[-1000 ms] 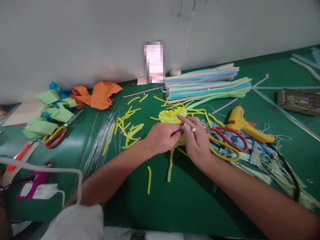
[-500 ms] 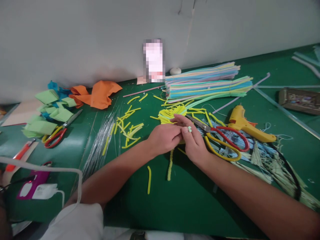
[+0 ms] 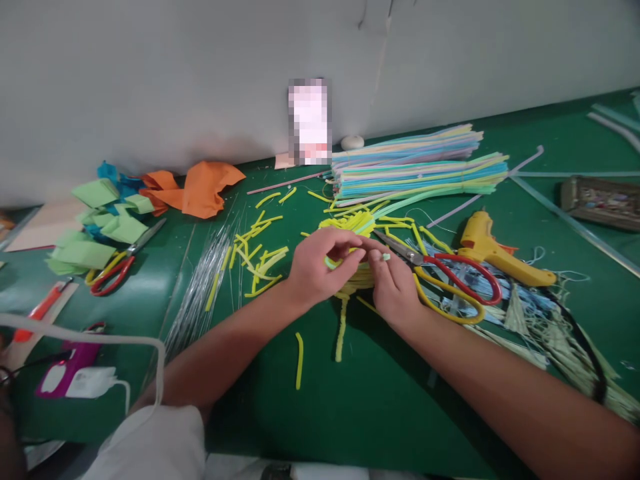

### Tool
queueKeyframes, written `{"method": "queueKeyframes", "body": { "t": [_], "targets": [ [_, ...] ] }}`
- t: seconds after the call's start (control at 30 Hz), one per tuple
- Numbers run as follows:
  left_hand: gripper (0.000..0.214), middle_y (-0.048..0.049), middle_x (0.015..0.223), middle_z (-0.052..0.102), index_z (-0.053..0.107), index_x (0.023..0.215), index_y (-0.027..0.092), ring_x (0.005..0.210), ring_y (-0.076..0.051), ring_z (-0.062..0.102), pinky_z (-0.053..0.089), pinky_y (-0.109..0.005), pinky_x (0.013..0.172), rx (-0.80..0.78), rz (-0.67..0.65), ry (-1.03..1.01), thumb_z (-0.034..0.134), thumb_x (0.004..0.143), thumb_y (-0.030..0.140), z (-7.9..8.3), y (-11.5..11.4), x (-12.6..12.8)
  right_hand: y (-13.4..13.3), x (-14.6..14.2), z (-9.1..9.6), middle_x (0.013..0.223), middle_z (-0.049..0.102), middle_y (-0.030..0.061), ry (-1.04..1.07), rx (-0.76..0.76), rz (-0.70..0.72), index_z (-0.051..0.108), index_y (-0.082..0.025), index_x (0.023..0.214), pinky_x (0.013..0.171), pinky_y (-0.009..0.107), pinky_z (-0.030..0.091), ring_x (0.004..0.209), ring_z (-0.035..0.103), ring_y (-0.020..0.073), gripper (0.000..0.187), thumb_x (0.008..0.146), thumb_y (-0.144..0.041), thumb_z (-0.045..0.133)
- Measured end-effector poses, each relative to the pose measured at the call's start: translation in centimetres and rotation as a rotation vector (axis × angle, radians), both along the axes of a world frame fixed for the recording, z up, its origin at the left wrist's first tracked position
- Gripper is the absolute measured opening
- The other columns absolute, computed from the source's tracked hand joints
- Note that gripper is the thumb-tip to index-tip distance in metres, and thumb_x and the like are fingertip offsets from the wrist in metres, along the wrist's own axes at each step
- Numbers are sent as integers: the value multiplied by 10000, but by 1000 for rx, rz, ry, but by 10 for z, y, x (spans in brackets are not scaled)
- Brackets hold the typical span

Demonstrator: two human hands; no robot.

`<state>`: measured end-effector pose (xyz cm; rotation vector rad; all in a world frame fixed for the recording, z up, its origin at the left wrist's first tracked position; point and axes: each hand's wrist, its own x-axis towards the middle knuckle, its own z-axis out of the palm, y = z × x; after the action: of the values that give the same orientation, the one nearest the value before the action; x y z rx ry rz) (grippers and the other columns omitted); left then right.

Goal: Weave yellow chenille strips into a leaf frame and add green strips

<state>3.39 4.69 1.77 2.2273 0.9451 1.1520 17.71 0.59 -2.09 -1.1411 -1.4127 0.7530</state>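
My left hand [image 3: 320, 267] and my right hand [image 3: 395, 283] meet over the middle of the green table [image 3: 380, 400]. Both pinch a small light-green pipe cleaner piece [image 3: 333, 262] just above a wound yellow pipe cleaner bundle [image 3: 356, 279]. A yellow stem [image 3: 341, 330] hangs from the bundle toward me. My fingers hide most of the green piece. A stack of folded yellow pipe cleaners [image 3: 350, 223] lies just beyond my hands.
Red-and-yellow scissors [image 3: 450, 283] and a yellow glue gun [image 3: 493, 250] lie right of my hands. A pastel pipe cleaner bundle [image 3: 415, 167] sits behind. Cut yellow pieces [image 3: 257, 257], thin wires [image 3: 200, 293], paper scraps [image 3: 100, 220], orange cloth [image 3: 203, 187] and second scissors [image 3: 113, 270] lie left.
My left hand has lifted and turned, its fingers now curled over the green piece. My right hand has shifted slightly toward me; the scissors' blades show more.
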Motion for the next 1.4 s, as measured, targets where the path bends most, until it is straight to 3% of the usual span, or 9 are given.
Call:
{"method": "queueKeyframes", "body": {
  "t": [0.1,0.2,0.4,0.63,0.9,1.1,1.23,1.4],
  "targets": [
    [159,-71,909,672,699,933,200,861,-166,623,514,-311,785,77,-79,31,611,880,323,6,0,3,0,0,-9,927,707,81,-60,32,21,646,-207,996,786,399,542,875,672,227,400,1005,-462,338],
    [167,-72,942,668,724,956,202,900,-168,626,514,-323,823,49,-161,56,590,898,283,11,0,6,0,1,-18,836,696,78,-134,84,-8,627,-208,925,675,387,541,765,663,223,412,1002,-477,324],
    [142,-39,914,653,748,927,214,870,-156,629,516,-304,808,-184,-242,140,629,852,195,29,6,1,1,2,-18,1054,729,110,-155,75,56,628,-201,1124,822,434,559,958,690,250,371,1011,-405,340],
    [131,-27,848,649,752,885,183,791,-138,619,496,-279,744,-222,-349,195,652,810,145,40,17,-7,2,1,-12,1122,711,110,-148,85,124,618,-205,1186,888,426,538,1054,669,248,365,1009,-381,352],
    [66,-35,840,684,716,813,181,804,-152,625,495,-287,754,-272,-309,210,650,810,187,41,17,-6,3,1,-12,1078,691,98,-160,33,125,605,-215,1157,897,424,515,1017,650,242,367,1004,-425,346],
    [41,-15,814,696,683,787,172,766,-135,621,481,-269,731,-406,-258,258,643,784,170,47,15,-7,2,0,-12,878,668,65,-190,-40,75,604,-208,996,837,420,512,914,646,249,312,969,-460,422],
    [14,-9,782,686,663,772,172,732,-128,614,481,-261,697,-463,-226,238,654,766,180,47,14,-7,2,0,-11,906,679,67,-198,-48,73,599,-210,1004,789,396,513,906,646,247,271,954,-434,454],
    [36,-8,803,698,664,807,170,722,-115,618,495,-252,711,-421,-195,172,657,771,167,42,12,-4,3,-1,-10,947,691,70,-184,-38,72,598,-206,1053,782,387,515,926,653,247,258,949,-405,470]
  ]
}}
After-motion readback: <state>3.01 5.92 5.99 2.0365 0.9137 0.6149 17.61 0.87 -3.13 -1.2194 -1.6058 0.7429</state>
